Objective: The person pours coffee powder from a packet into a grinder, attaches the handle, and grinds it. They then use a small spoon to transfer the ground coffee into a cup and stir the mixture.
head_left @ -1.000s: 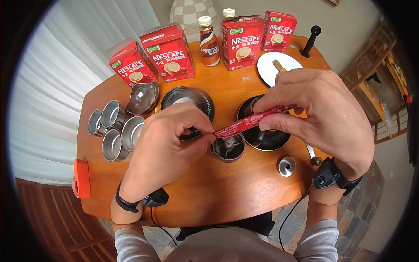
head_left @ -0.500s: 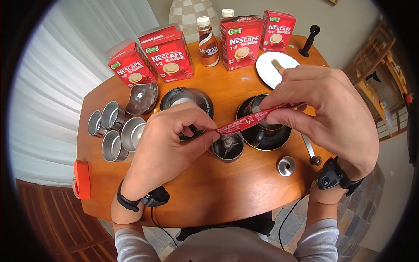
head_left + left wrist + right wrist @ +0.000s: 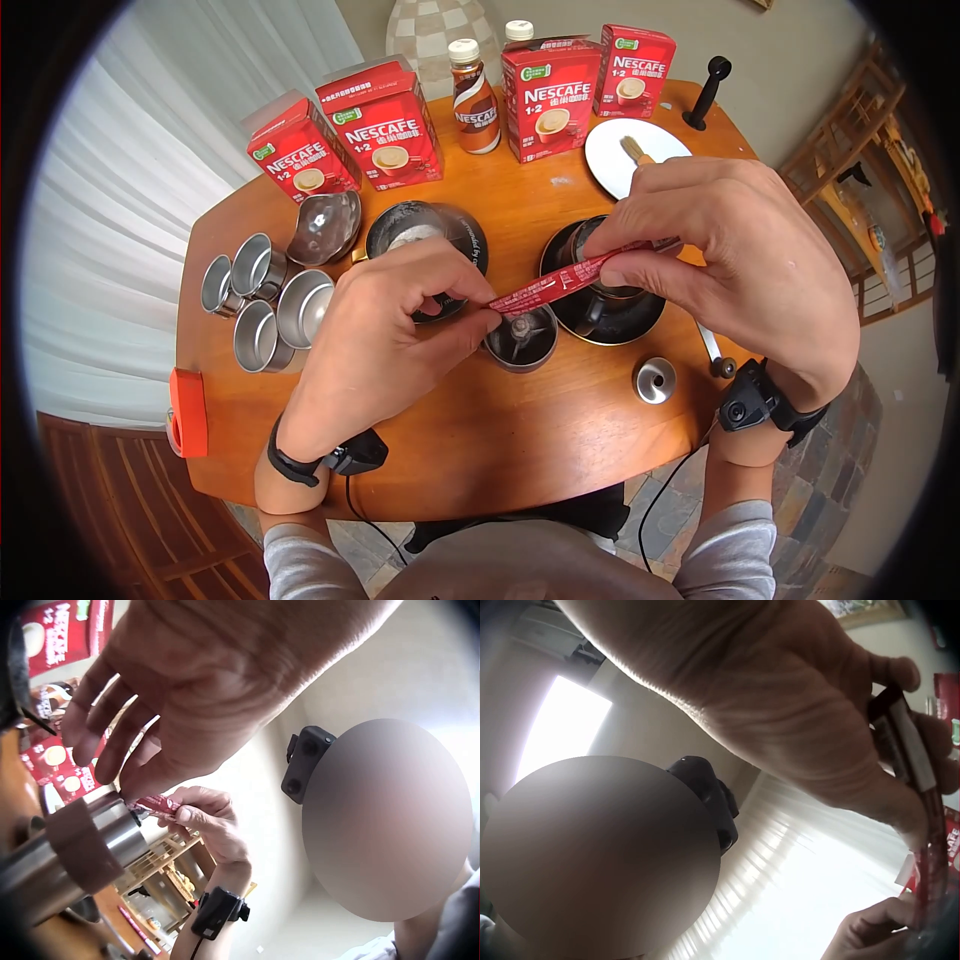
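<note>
Left hand (image 3: pixel 385 330) and right hand (image 3: pixel 745 258) pinch red stick sachet (image 3: pixel 548 291) by mouth of hand grinder (image 3: pixel 522 362), between centre and near edge of table (image 3: pixel 480 440). Sachet slightly left of half a second ago; likely mere adjustment.

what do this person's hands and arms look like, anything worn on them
The left hand and right hand are both ungloved. Each wrist has a black strap carrying a small, boxy black camera, with a thin dark cable trailing from it. The light grey sleeves end well short of the wrists.
</note>
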`<state>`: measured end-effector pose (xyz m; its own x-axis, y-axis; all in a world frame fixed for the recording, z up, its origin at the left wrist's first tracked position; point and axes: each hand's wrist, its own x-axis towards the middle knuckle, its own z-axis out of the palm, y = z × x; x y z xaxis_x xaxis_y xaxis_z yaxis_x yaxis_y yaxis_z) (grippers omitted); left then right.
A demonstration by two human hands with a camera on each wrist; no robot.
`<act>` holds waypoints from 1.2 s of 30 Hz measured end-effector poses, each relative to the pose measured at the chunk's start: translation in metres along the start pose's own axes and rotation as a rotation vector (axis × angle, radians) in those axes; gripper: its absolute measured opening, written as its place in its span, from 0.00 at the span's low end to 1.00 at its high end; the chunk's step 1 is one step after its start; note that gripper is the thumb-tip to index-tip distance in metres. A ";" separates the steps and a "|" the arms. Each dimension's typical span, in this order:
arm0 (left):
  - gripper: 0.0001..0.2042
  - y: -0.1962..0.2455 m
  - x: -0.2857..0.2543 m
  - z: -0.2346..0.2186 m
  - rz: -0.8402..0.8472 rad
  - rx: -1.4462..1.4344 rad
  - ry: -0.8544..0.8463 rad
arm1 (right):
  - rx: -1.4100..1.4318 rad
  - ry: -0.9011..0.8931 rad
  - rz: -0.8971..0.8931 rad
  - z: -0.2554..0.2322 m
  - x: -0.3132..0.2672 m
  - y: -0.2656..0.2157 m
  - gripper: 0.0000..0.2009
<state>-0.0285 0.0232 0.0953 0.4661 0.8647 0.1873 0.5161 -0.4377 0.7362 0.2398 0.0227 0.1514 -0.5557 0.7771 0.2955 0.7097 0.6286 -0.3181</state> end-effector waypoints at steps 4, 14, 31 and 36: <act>0.07 -0.003 0.001 0.001 0.040 0.012 0.024 | -0.010 0.000 0.000 0.001 0.000 0.001 0.09; 0.08 -0.001 0.000 0.002 0.018 -0.027 0.056 | 0.004 0.012 -0.013 -0.001 -0.002 0.001 0.09; 0.09 -0.009 0.002 0.012 0.174 0.001 0.108 | -0.051 0.067 -0.047 0.004 0.002 -0.004 0.08; 0.10 -0.007 0.002 0.007 0.171 0.012 0.088 | -0.034 0.035 -0.027 0.002 -0.002 0.001 0.08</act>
<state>-0.0267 0.0261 0.0861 0.4836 0.7953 0.3654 0.4435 -0.5826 0.6811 0.2405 0.0223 0.1484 -0.5599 0.7578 0.3351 0.7093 0.6474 -0.2789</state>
